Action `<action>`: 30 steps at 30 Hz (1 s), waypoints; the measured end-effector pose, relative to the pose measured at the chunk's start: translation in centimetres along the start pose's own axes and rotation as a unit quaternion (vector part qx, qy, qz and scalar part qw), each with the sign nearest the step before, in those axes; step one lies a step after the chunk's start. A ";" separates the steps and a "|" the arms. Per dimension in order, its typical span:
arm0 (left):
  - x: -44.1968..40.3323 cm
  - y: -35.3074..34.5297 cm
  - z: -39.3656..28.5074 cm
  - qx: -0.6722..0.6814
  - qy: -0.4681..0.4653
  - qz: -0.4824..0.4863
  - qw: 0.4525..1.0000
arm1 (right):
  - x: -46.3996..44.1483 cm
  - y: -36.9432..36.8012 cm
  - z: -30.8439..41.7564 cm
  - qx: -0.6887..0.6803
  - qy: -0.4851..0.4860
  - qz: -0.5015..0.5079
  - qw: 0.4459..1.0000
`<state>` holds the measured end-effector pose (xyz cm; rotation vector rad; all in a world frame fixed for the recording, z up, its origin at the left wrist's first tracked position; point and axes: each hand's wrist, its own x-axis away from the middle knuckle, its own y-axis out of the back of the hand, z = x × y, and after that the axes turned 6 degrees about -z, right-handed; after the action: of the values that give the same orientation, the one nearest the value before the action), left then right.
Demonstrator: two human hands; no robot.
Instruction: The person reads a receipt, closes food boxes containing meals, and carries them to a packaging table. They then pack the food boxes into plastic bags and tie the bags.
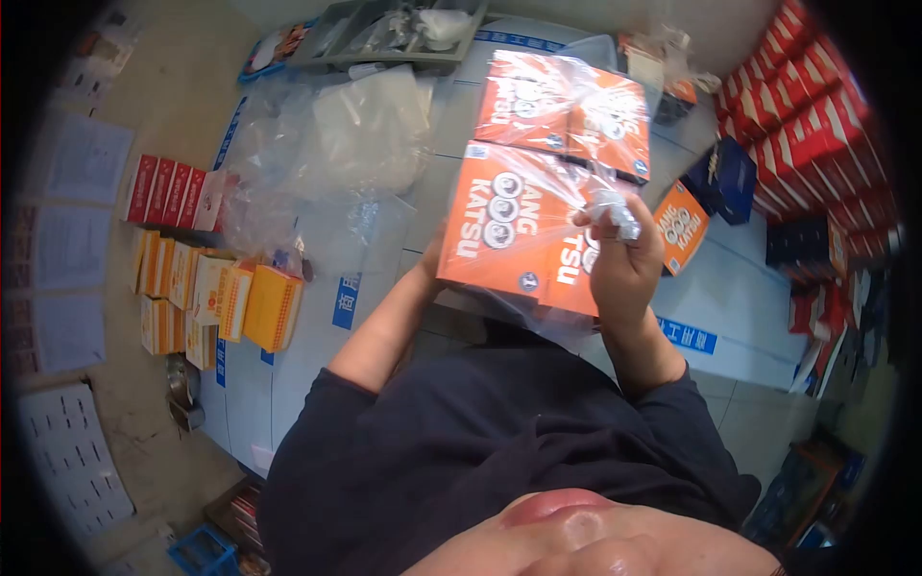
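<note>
Several orange boxes [495,216] printed "KATSU" sit packed together inside a clear plastic bag [576,173], lifted in front of my body. My right hand [626,264] is closed on the gathered, twisted end of the bag at the package's right side. On the other side, my left hand [432,259] holds the package at its left edge. Its fingers are hidden behind the boxes. Just right of my right hand, a single orange box [680,228] lies on the table beside a dark blue box [725,180].
Loose clear plastic bags [370,134] spread over the table's left part. Red boxes [173,192] and yellow boxes [269,307] stand along the left edge. Stacked red boxes [807,125] rise at the right. A grey divided tray [394,34] is at the back.
</note>
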<state>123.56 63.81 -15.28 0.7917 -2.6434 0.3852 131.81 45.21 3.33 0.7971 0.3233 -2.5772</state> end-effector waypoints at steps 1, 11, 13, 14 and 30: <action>-0.6 -0.2 0.2 -0.008 -0.001 -0.001 1.000 | -0.4 0.5 -1.3 0.016 0.022 -0.012 1.000; 2.0 1.8 3.9 -0.104 -0.151 -0.103 0.978 | -1.4 -0.2 -3.3 0.163 -0.158 0.084 0.970; 9.3 4.9 3.2 -0.124 -0.076 -0.163 0.976 | -1.1 -2.1 -2.8 0.192 -0.079 0.078 0.975; 13.0 7.0 3.5 -0.135 -0.072 -0.184 0.971 | -1.0 -3.1 -2.3 0.201 -0.038 0.071 0.976; 85.4 6.8 23.2 0.132 -0.093 -0.441 0.883 | 46.7 -30.5 31.2 -0.019 0.282 0.917 0.281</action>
<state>47.13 20.60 -2.54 2.0626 -2.0767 0.4134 67.88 46.53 4.30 0.9263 -0.3193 0.0322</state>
